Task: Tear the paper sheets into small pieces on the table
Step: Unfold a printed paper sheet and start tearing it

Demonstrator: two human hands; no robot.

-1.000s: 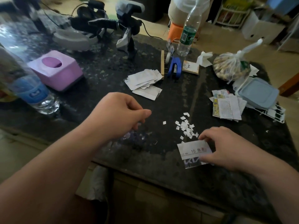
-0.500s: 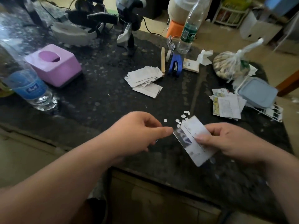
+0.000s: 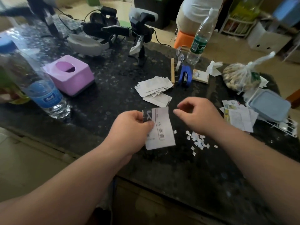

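Observation:
My left hand [image 3: 129, 127] pinches a white printed paper sheet [image 3: 164, 129] by its left edge and holds it upright just above the dark stone table [image 3: 100, 104]. A short gap to the right of the sheet's top edge, my right hand [image 3: 199, 117] hovers with loosely curled fingers and holds nothing. Below the right hand, a pile of small torn pieces [image 3: 197, 141] lies on the table. Farther back lies a stack of white sheets [image 3: 154, 86]. More printed sheets [image 3: 238, 117] lie at the right.
A water bottle [image 3: 45, 93] and a pink tissue box [image 3: 69, 75] stand at the left. A blue stapler [image 3: 185, 76], a green-label bottle [image 3: 198, 44], a tied bag [image 3: 241, 77] and a blue-lidded container [image 3: 269, 106] sit at the back right. Headsets lie at the far edge.
The sheet has passed from my right hand into my left hand. My right hand has let go and moved up to the right of it.

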